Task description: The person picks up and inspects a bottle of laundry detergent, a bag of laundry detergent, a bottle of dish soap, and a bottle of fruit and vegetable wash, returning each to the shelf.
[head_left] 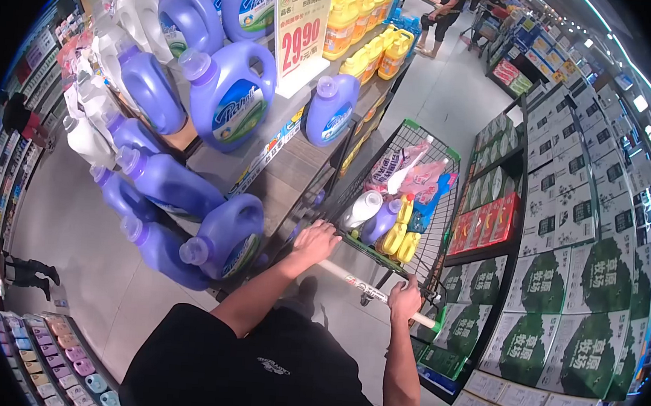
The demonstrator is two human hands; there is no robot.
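A shopping cart (441, 147) stands ahead of me, its pale push handle (354, 282) crossing in front of my body. My left hand (316, 244) is closed over the handle's left end, and my right hand (405, 299) wraps round it towards the right end. Inside the cart lie a white bottle (361, 210), a purple bottle (381, 222), yellow bottles (392, 239), a blue package (438, 192) and pink-and-white plastic bags (420, 181). Their lower parts are partly hidden by one another.
Left of the cart, a display holds large purple detergent jugs (231, 102) and a price sign (302, 35) reading 29.90. Stacked green-and-white cartons (535, 282) line the right side, close to the cart. A person (446, 11) sits farther up the aisle.
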